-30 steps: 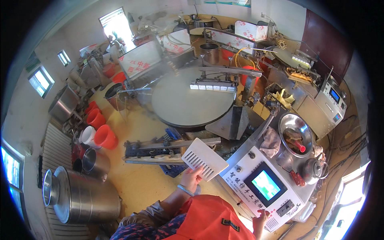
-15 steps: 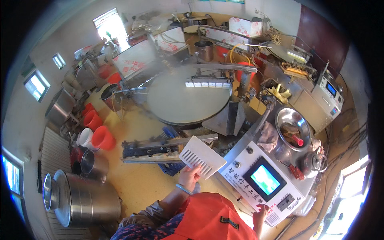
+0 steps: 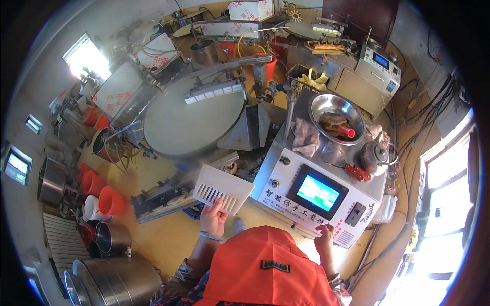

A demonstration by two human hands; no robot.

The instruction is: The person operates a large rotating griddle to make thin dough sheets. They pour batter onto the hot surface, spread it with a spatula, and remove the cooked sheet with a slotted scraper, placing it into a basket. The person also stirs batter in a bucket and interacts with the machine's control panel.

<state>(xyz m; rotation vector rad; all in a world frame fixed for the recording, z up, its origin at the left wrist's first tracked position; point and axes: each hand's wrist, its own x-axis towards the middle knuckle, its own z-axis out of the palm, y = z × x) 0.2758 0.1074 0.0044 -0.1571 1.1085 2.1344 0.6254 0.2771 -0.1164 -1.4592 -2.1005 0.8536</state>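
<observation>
My left hand [image 3: 213, 220] is closed on the lower edge of a white slotted plastic panel [image 3: 223, 189], with a row of long slits along that edge. The panel is held up over the floor, left of the control box. Near the lower edge of the white control box [image 3: 275, 204], my right hand [image 3: 324, 238] has its fingers bent and apart, with nothing visible in them. I cannot tell whether it touches the box. A lit screen [image 3: 318, 193] sits above that hand. Red cloth [image 3: 263, 275] covers the lower middle, partly hiding my arms.
Beyond the panel is a big round griddle [image 3: 191, 120] with a bar of white blocks. A steel bowl [image 3: 337, 115], a kettle [image 3: 376, 155] and a rag [image 3: 305, 137] rest on the control box. Red buckets [image 3: 111, 201] and a large steel drum [image 3: 115, 280] stand at left.
My view has swung to the right, so the surroundings appear further left. My left hand still holds the panel, and my right hand stays by the control box's lower edge.
</observation>
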